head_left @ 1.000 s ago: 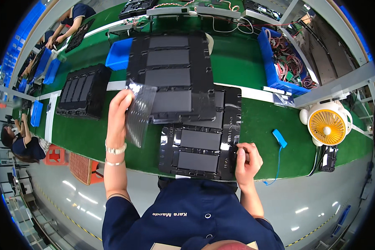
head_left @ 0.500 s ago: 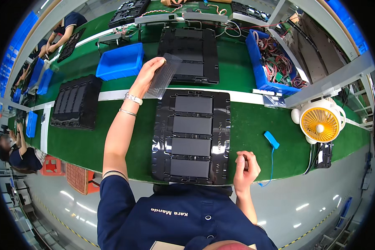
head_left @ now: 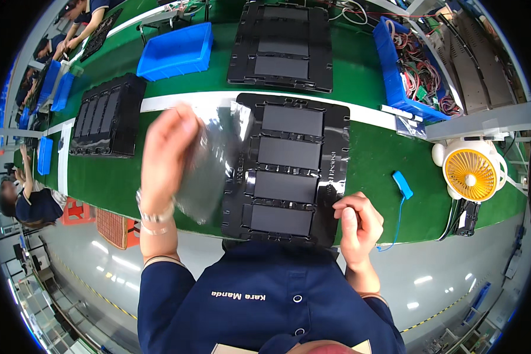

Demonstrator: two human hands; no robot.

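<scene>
A black plastic tray (head_left: 335, 133) lies on the green bench in front of me, with several dark grey rectangular panels (head_left: 289, 153) set in a column in its recesses. My left hand (head_left: 168, 156), blurred by motion, is closed on a clear plastic sheet or bag (head_left: 209, 171); which of these it is I cannot tell. The clear piece hangs beside and partly over the tray's left edge. At the tray's lower right edge is my right hand (head_left: 361, 227), its fingers curled in, with nothing visible in them. The index fingertip seems to touch the edge.
A similar black tray (head_left: 233, 59) lies beyond, and a stack of black trays (head_left: 134, 97) stands left. One blue bin (head_left: 174, 56) is at the back; another blue bin (head_left: 389, 56) holds wires. A fan (head_left: 469, 171) and a blue corded object (head_left: 402, 184) are at right.
My left hand has swung down and toward me with the clear plastic, from the tray's far end to its left side. My right hand has come up against the tray's edge. The view has shifted.
</scene>
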